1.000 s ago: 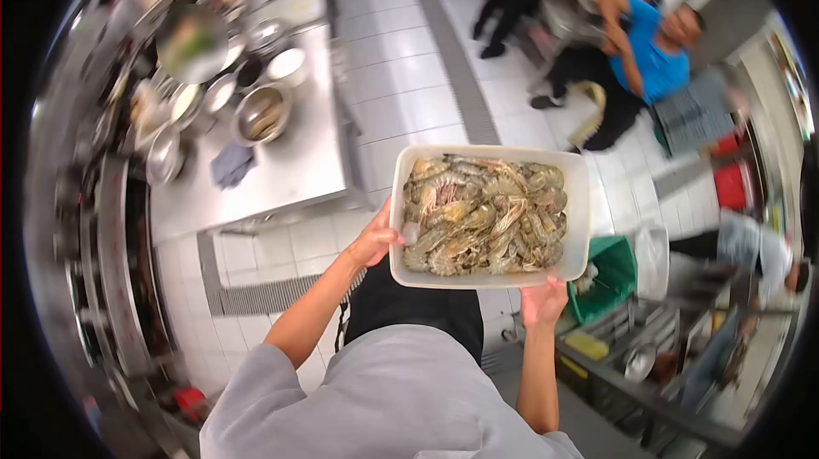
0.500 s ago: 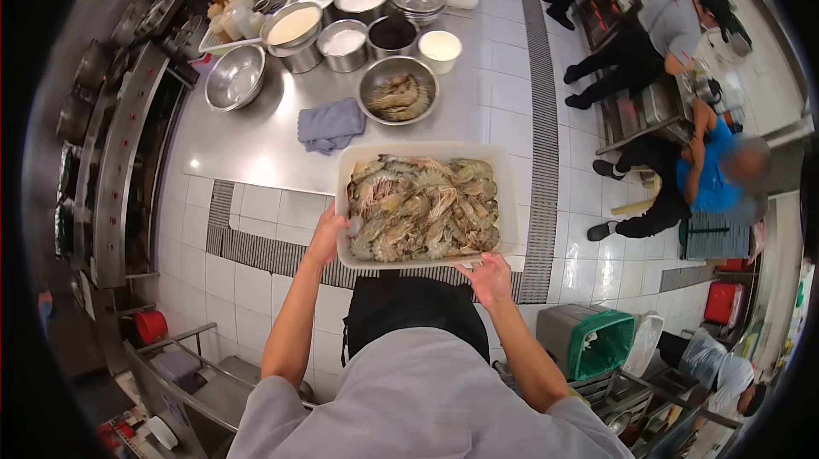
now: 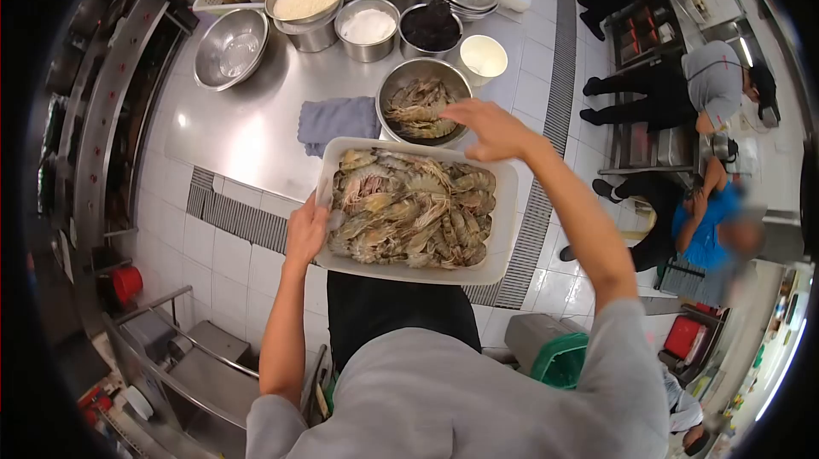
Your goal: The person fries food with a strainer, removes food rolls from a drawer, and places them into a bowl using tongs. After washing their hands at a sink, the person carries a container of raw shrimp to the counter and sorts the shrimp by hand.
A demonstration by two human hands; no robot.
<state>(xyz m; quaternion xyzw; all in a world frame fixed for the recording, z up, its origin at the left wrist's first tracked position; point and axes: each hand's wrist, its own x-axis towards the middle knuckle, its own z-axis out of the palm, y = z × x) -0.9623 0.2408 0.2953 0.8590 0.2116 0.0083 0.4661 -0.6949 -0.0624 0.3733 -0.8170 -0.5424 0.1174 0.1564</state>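
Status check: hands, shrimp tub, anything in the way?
Left hand holding tub, shrimp heaped inside. Right hand over steel bowl's rim, fingers at smaller shrimp batch. Cloth beside bowl, not blocking.

A: Shrimp vessels, count?

B: Two: one white rectangular plastic tub, one round silver steel bowl. Grey-brown shrimp overlap in both; number unreadable.

A: Round steel containers with powdery contents?

B: White contents, three. Tan contents, one. Dark contents, one.

A: Other items on the steel table?

B: Blue-grey folded cloth, one. Small round white tub, one.

A: Green-lined grey bins?

B: One.

A: Other people?

B: Four visible.
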